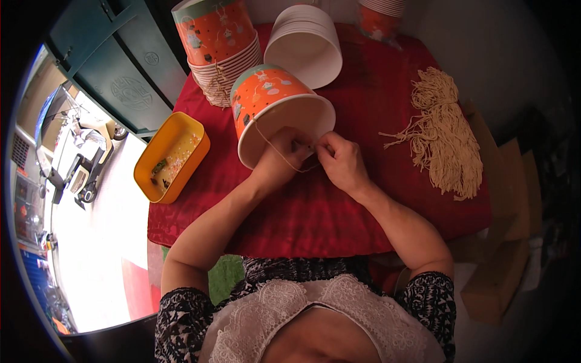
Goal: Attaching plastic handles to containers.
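An orange paper bucket (266, 91) with a green base band and printed figures lies tilted on the red-covered table, its white mouth toward me. My left hand (279, 160) reaches across the lower rim into the mouth, with fingers curled closed; what they pinch is hidden. Just right of it, at the rim, my right hand (342, 158) pinches the end of a thin beige cord, thumb and forefinger together. From the bucket's left side the cord (272, 145) crosses over my left hand and loops below toward the right fingertips.
Behind stand a stack of orange buckets (218, 36) with cords at its rims and nested white buckets (305, 48). A yellow tray (196, 151) with small bits lies left. A bundle of beige cords (445, 139) lies right, near cardboard (499, 236). More buckets (381, 21) stand far right.
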Demonstrator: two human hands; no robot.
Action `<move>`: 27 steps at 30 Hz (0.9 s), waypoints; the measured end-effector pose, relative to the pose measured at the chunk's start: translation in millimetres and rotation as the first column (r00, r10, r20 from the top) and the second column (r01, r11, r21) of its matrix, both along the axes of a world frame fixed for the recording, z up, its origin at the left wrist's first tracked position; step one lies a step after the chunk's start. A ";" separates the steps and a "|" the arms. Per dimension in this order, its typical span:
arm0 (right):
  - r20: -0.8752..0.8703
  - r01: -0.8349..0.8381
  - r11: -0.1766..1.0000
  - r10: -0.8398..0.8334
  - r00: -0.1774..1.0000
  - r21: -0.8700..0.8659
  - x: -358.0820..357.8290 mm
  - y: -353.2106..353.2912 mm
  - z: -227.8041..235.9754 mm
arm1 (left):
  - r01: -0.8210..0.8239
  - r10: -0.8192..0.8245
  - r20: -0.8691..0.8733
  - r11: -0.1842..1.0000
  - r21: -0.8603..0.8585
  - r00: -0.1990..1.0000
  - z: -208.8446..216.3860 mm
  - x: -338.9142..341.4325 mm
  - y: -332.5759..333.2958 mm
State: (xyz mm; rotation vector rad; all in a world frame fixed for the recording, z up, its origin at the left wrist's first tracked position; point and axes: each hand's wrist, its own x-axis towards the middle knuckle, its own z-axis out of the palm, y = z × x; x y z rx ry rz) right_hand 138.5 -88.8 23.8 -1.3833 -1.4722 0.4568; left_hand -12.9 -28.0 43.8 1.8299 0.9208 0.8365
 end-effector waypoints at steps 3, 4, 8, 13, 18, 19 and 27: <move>-0.004 -0.006 1.000 0.006 1.000 -0.001 0.0 1.7 -2.7 | 0.039 -0.007 -0.108 0.953 0.300 0.994 -11.6 -0.3 3.4; -0.001 -0.004 1.000 0.004 1.000 -0.002 0.4 2.0 -3.3 | 0.074 -0.009 -0.170 0.921 0.382 0.985 -13.6 0.4 4.5; 0.027 0.005 1.000 -0.005 1.000 0.002 -0.1 1.3 -3.1 | 0.054 0.015 -0.181 0.927 0.371 0.983 -19.1 1.3 6.5; 0.064 0.000 1.000 -0.001 0.998 0.025 -1.5 -0.8 0.4 | 0.054 0.007 -0.167 0.932 0.358 0.986 -18.1 0.1 4.5; 0.104 0.006 1.000 -0.006 0.995 0.000 -0.3 -1.7 1.9 | 0.057 0.002 -0.160 0.931 0.361 0.987 -17.7 0.4 2.4; 0.121 0.006 1.000 -0.005 0.993 -0.008 -0.3 -1.6 2.1 | 0.065 -0.004 -0.167 0.930 0.362 0.986 -17.4 0.1 2.3; 0.255 0.001 0.993 -0.031 0.966 0.119 2.5 0.4 0.3 | 0.075 -0.032 -0.143 0.951 0.301 0.989 -16.7 0.7 1.9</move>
